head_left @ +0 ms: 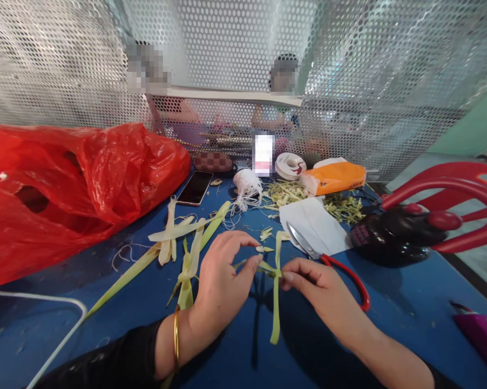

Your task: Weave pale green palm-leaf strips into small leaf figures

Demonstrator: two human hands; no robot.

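Note:
Over a blue table (409,302) my left hand (221,281) and my right hand (314,283) both pinch a pale green leaf strip (276,302). The strip is knotted between my fingertips and its long end hangs down toward me. My left wrist wears a gold bangle (176,337). Several more tied and loose leaf strips (187,243) lie on the table just left of my left hand. Red-handled scissors (328,259) lie behind my right hand, blades on a white sheet (314,221).
A big red plastic bag (65,183) fills the left. At the back lie a phone (195,188), a thread bundle (247,186), a tape roll (290,165), an orange packet (335,177) and leaf scraps (284,192). Red chair (462,189) and black object (393,237) at right. People sit behind a perforated screen (227,65).

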